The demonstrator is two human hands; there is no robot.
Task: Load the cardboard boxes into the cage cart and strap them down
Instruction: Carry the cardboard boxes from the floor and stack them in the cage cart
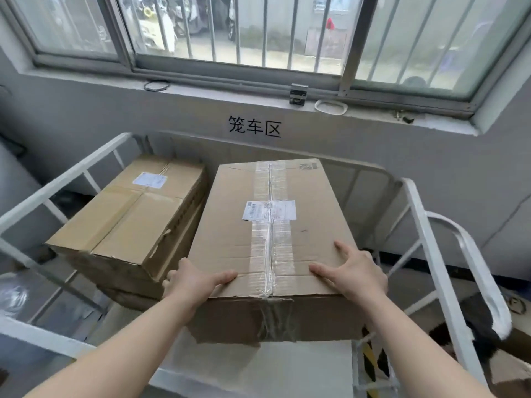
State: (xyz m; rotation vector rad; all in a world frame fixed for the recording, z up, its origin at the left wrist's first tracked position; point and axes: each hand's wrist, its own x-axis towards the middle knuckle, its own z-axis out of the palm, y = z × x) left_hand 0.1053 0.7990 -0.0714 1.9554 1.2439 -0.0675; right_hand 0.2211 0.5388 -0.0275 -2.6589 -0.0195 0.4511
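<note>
- We have both hands on the near end of the large cardboard box (270, 225), whose long axis runs straight away from us toward the wall under the window (238, 33).
- Our left hand (198, 278) wraps the near-left corner, thumb lying on the top face and fingers curled over the side edge; its grip is spread around the corner, not closed.
- Our right hand (355, 272) lies flat on the top face near the right edge, fingers splayed, pressing rather than pinching.
- The box sits inside the cage cart (425, 225), its near end overhanging toward us, so we judge the coming move is a push forward along that long axis; both hands are about equally near.
- Just beside it on the left is a stack of boxes (129, 214), angled slightly.
- The cardboard is matte brown, creased and torn at the near edge, with glossy clear tape down the seam and a white shipping label (268, 209).
- The cart rails are white painted metal tube; we see no strap.
</note>
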